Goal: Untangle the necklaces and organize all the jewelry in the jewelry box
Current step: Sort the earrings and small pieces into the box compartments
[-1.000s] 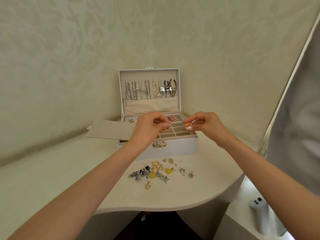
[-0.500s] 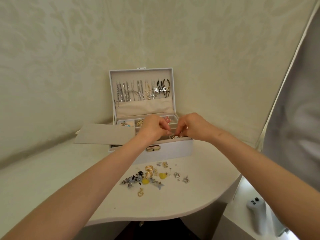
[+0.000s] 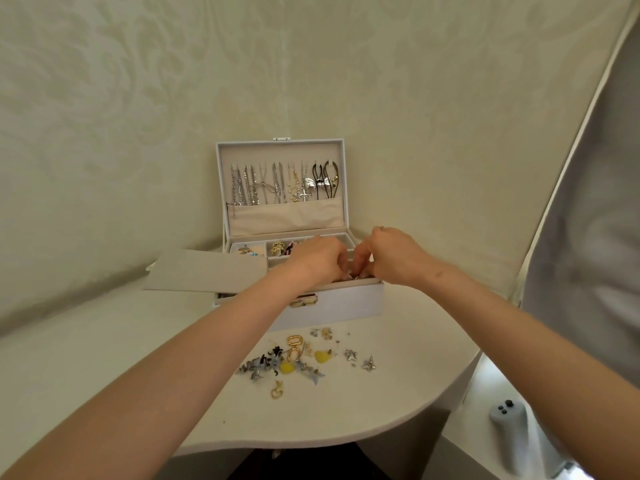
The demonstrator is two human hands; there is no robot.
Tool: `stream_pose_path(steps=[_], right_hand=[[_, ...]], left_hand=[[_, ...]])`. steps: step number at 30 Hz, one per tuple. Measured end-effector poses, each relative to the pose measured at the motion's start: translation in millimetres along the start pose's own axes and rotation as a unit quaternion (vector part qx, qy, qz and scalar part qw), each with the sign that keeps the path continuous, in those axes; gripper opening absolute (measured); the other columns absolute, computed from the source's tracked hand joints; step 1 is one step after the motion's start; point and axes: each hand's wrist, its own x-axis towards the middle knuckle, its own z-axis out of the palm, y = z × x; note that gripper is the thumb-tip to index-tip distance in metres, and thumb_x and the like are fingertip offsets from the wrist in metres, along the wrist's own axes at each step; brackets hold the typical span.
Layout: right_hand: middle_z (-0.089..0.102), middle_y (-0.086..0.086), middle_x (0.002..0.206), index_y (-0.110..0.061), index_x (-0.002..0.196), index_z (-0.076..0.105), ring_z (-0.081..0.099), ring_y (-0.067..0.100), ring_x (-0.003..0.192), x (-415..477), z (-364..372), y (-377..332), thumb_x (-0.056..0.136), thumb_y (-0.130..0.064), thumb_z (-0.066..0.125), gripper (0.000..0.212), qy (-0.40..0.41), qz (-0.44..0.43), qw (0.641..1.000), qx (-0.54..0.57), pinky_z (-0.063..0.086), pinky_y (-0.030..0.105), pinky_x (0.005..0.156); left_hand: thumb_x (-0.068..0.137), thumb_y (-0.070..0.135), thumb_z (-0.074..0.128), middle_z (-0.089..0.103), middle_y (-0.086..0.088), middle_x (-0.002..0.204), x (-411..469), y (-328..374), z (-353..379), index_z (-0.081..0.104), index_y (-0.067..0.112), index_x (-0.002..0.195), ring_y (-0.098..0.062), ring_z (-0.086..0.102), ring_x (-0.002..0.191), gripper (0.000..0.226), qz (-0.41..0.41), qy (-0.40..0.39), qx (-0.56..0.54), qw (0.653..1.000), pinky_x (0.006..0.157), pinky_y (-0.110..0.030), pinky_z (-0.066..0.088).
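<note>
Head view, change: a second ago both hands were raised above the jewelry box (image 3: pixel 341 306), the right one pinching a small gold piece. Now both have dropped to the front row of compartments, knuckles up and close together.
Left grip (image 3: pixel 318 262): fingers are curled downward with the tips inside a front compartment. I cannot tell whether they pinch anything, because the tips are hidden.
Right grip (image 3: pixel 393 258): fingers are likewise curled down, just beside the left grip. The gold piece it carried is no longer visible, so I cannot tell whether it is let go or still held.
Necklaces (image 3: pixel 282 184): they hang in separate strands from the hooks of the open lid, ends tucked into its pocket. They look untangled already.
Back compartments (image 3: pixel 278 247): they hold a gold piece and a few coloured bits.
Loose jewelry (image 3: pixel 298 358): a scatter of gold, yellow, silver and dark pieces lies on the worktop (image 3: pixel 104 344), just in front of the box. It is unchanged across the frames.
Grey insert (image 3: pixel 207 270): it lies flat at the box's left, partly over it.
Meaning for the task: one small piece is probably being seated in a front slot. The necklace part seems finished, while the pile on the worktop is still to be sorted, so the task is likely past halfway but not near its end.
</note>
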Motion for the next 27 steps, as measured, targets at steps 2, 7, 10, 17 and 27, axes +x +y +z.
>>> stream_pose_path(steps=[2,7,10,17,27], right_hand=[[0.057,-0.008,0.08,-0.026,0.094,0.074,0.05,0.014,0.095,2.0,0.6,-1.4,0.084,-0.013,0.064,0.019,-0.001,0.001,1.0,-0.007,0.033,0.022,0.072],[0.07,-0.003,0.095,-0.025,0.09,0.074,0.056,0.02,0.098,4.1,7.5,-2.5,0.082,-0.006,0.054,0.029,0.01,-0.006,1.0,-0.024,0.034,0.025,0.069],[0.065,-0.003,0.089,-0.026,0.089,0.073,0.057,0.021,0.092,-3.6,6.7,-6.3,0.083,-0.013,0.057,0.02,0.066,-0.004,0.998,-0.016,0.038,0.028,0.068],[0.051,-0.018,0.062,-0.03,0.092,0.073,0.045,-0.002,0.059,-37.6,18.1,-53.5,0.085,-0.028,0.065,0.011,0.037,-0.081,0.988,0.124,0.034,0.017,0.061],[0.07,-0.002,0.101,-0.028,0.103,0.069,0.059,0.02,0.099,-30.2,61.3,-82.4,0.087,-0.023,0.058,0.021,-0.033,-0.072,0.992,0.097,0.037,0.026,0.074]], left_hand=[[0.088,0.027,0.058,0.063,-0.003,0.107,0.6,3.4,1.8,0.06,0.021,0.085,-0.024,0.057,0.102,0.008,0.003,0.014,0.029,0.999,0.073,-0.031,0.041],[0.09,0.019,0.047,0.063,-0.005,0.11,0.9,6.5,5.1,0.057,0.018,0.08,-0.027,0.058,0.098,0.014,0.014,0.035,0.079,0.996,0.065,-0.03,0.036],[0.09,0.02,0.053,0.063,-0.003,0.1,-3.4,2.0,4.4,0.058,0.018,0.085,-0.025,0.058,0.097,0.008,0.031,0.036,0.037,0.998,0.065,-0.03,0.036],[0.089,0.028,0.058,0.053,0.014,0.075,-67.6,-18.7,-11.5,0.054,0.024,0.085,-0.011,0.055,0.077,0.007,0.011,0.167,-0.022,0.986,0.063,-0.026,0.041],[0.084,0.04,0.064,0.06,0.01,0.1,-117.7,-38.4,21.7,0.062,0.029,0.096,-0.012,0.055,0.104,0.017,-0.066,-0.007,0.058,0.996,0.07,-0.021,0.034]])
